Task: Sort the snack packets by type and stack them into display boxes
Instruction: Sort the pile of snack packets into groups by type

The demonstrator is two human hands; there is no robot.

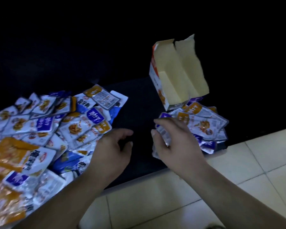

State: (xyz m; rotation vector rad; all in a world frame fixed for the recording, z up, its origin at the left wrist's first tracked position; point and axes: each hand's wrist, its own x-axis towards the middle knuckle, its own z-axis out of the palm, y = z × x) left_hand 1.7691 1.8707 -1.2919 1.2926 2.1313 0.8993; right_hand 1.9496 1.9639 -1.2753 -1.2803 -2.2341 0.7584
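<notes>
A big heap of small snack packets [45, 123], white with purple or orange labels, covers the left of the dark table. A smaller pile of the same packets [205, 123] lies at the right. An open display box [173, 75], cream inside with flaps up, stands tilted at the back of that pile. My right hand [175, 142] is closed on a few packets [162, 138] at the small pile's near-left edge. My left hand [112, 146] hovers with fingers apart at the right edge of the big heap, holding nothing.
Large orange and blue outer bags [15, 156] lie among the packets at the left. The dark table [139, 113] ends in an edge running diagonally below my hands. Pale floor tiles [238, 171] fill the lower right.
</notes>
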